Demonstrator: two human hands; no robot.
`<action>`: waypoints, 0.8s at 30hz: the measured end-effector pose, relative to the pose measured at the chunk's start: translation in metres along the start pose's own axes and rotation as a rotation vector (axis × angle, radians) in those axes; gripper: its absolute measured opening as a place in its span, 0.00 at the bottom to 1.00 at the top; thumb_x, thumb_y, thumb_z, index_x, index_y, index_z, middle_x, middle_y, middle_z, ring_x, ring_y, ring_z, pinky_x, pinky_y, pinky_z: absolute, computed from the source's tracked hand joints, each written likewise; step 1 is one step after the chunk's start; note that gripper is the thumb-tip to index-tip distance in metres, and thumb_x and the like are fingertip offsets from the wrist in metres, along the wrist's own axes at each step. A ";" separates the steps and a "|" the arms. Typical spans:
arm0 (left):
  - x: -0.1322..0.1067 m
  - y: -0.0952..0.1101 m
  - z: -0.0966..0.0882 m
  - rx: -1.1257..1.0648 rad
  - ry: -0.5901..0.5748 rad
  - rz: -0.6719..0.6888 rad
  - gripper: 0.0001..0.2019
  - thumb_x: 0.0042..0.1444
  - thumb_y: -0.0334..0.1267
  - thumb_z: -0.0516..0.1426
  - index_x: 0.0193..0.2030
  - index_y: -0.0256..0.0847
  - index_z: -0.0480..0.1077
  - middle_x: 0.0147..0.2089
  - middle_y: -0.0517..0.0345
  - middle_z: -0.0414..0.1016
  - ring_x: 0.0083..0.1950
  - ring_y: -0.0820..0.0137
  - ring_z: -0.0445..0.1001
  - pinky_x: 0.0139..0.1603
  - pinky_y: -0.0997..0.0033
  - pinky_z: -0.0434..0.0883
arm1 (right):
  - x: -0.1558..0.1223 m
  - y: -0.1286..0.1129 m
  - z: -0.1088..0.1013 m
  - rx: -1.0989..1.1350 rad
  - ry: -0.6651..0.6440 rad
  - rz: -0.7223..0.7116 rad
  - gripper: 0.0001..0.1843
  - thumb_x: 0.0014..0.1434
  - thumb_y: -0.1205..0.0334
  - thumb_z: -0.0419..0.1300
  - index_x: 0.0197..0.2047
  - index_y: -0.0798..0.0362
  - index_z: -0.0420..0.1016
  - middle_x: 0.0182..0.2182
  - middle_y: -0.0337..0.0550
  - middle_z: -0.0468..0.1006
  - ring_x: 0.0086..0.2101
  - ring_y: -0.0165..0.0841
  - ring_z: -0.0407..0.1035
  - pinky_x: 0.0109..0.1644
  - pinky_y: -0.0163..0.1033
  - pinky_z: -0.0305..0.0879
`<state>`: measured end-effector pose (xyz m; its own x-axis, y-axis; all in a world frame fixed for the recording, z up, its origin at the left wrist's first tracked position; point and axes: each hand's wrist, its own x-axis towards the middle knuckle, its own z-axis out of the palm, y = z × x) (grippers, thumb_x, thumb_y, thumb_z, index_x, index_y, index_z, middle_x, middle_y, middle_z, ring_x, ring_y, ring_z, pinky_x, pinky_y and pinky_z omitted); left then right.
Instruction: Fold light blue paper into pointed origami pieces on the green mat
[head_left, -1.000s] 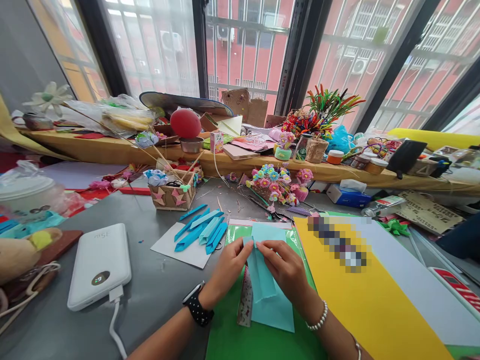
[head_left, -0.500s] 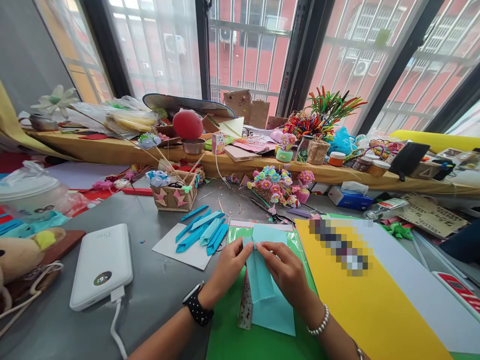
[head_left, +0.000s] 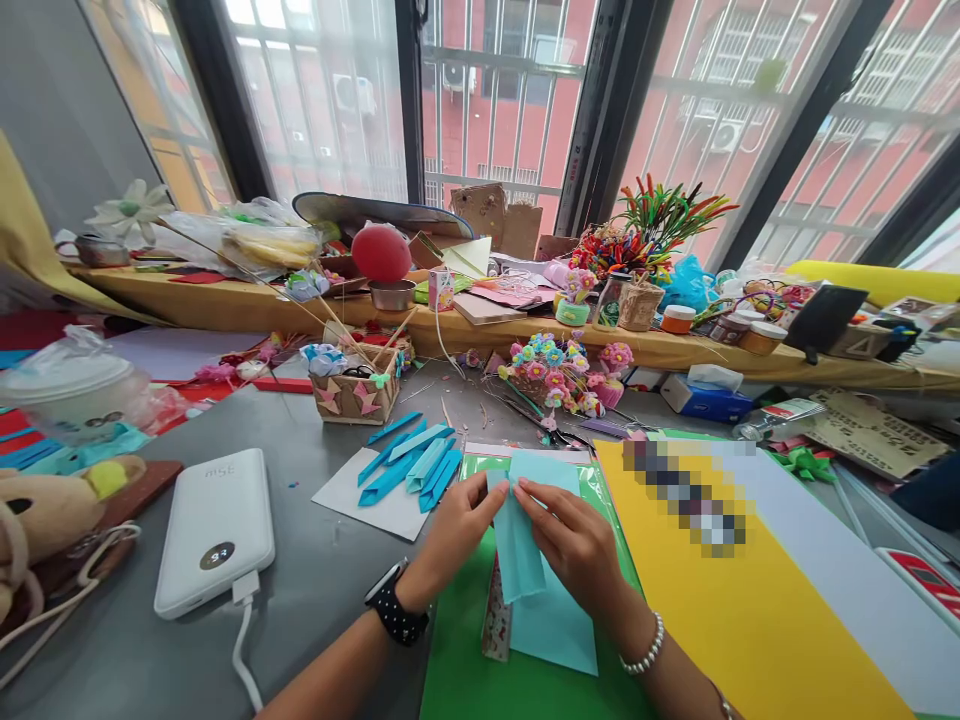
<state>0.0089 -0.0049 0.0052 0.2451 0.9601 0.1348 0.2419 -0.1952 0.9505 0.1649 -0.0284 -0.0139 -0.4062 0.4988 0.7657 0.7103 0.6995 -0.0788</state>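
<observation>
Both hands pinch the top end of a creased strip of light-blue paper (head_left: 520,555), held a little above the work surface. My left hand (head_left: 466,515) grips its left edge between thumb and fingers. My right hand (head_left: 574,540) pinches it from the right, close to the left thumb. Beneath lies a flat light-blue sheet (head_left: 559,625). A patterned strip, perhaps a ruler (head_left: 496,620), sticks out at the sheet's left side. Under these is a green folder (head_left: 457,665). Left of the hands, several folded blue paper strips (head_left: 409,460) rest on a white paper (head_left: 341,500).
A white power bank (head_left: 217,530) with a cable lies at left. A decorated box (head_left: 356,395) and crochet flowers (head_left: 551,365) stand behind. Yellow card (head_left: 720,610) lies to the right, with a tissue box (head_left: 705,395) beyond. A cluttered shelf (head_left: 495,330) runs along the window.
The lower end of the held paper strip looks narrower and more closed now. Both hands keep their pinch at its top. The whole view has shifted slightly.
</observation>
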 end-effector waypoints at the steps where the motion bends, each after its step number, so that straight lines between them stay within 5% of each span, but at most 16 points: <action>1: 0.000 0.000 0.000 -0.001 -0.003 0.000 0.13 0.51 0.45 0.49 0.24 0.37 0.63 0.22 0.64 0.58 0.25 0.75 0.57 0.25 0.76 0.58 | 0.000 0.000 0.000 -0.002 0.000 -0.001 0.20 0.55 0.73 0.52 0.52 0.53 0.64 0.44 0.47 0.73 0.43 0.36 0.67 0.43 0.41 0.67; 11: 0.002 -0.002 -0.001 0.026 -0.020 -0.039 0.13 0.49 0.45 0.50 0.25 0.36 0.62 0.22 0.64 0.56 0.25 0.75 0.56 0.24 0.76 0.57 | 0.001 -0.002 0.001 0.151 -0.002 0.076 0.20 0.55 0.74 0.50 0.50 0.51 0.66 0.44 0.46 0.73 0.43 0.35 0.67 0.45 0.41 0.66; 16: 0.004 -0.006 -0.002 -0.021 -0.192 -0.035 0.13 0.49 0.45 0.51 0.27 0.36 0.63 0.23 0.63 0.58 0.26 0.75 0.58 0.25 0.77 0.57 | 0.010 -0.003 -0.003 0.509 -0.002 0.526 0.09 0.55 0.64 0.52 0.37 0.53 0.72 0.36 0.46 0.75 0.37 0.34 0.68 0.34 0.35 0.68; 19: 0.004 -0.006 -0.003 -0.016 -0.328 -0.029 0.12 0.50 0.44 0.50 0.28 0.35 0.65 0.24 0.63 0.60 0.26 0.75 0.58 0.25 0.77 0.57 | 0.013 0.005 -0.004 0.731 -0.166 0.781 0.12 0.52 0.57 0.55 0.25 0.55 0.71 0.22 0.40 0.72 0.25 0.30 0.66 0.26 0.33 0.65; 24: 0.004 -0.006 -0.004 0.118 -0.415 0.010 0.13 0.52 0.43 0.49 0.27 0.35 0.66 0.23 0.64 0.59 0.25 0.75 0.57 0.24 0.78 0.55 | 0.011 0.014 -0.001 0.912 -0.325 0.906 0.14 0.49 0.53 0.56 0.22 0.56 0.67 0.18 0.36 0.66 0.21 0.26 0.61 0.24 0.31 0.60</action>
<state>0.0043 0.0007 0.0016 0.5986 0.8011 -0.0033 0.3376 -0.2485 0.9079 0.1707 -0.0140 -0.0062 -0.2053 0.9779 0.0389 0.2152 0.0838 -0.9730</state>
